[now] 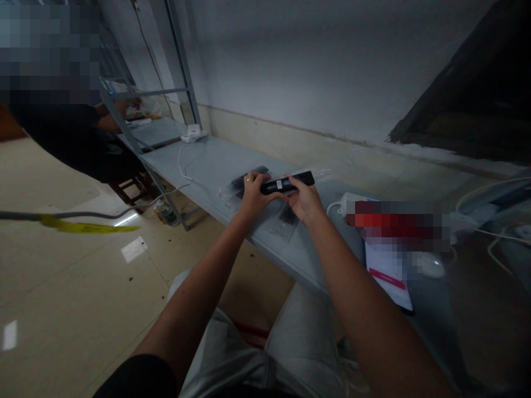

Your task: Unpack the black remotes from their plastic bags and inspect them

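1. Left hand: fingers and thumb curled round the left end of a black device, a ring on one finger.
2. Right hand: thumb laid on the device's near face, other fingers behind and below; grip closed on it nearer its right end.
3. Device: long, bar-shaped, held raised over the table's near edge, slightly tilted, right end higher in view. A small white label shows between the hands; print too small to read.
4. Just beyond the left hand: a dark item on the table, clear plastic about it; exact form unclear.
5. Below the right hand: a clear bag, a dark piece at its upper part.
6. Grey table runs along the wall. At its far end, a white plug block with a white cable.
7. To the right: a phone, screen lit, pink-red band across it; a pixelated red patch adjoins.
8. Far left: a seated person in dark clothing, beyond a metal frame.
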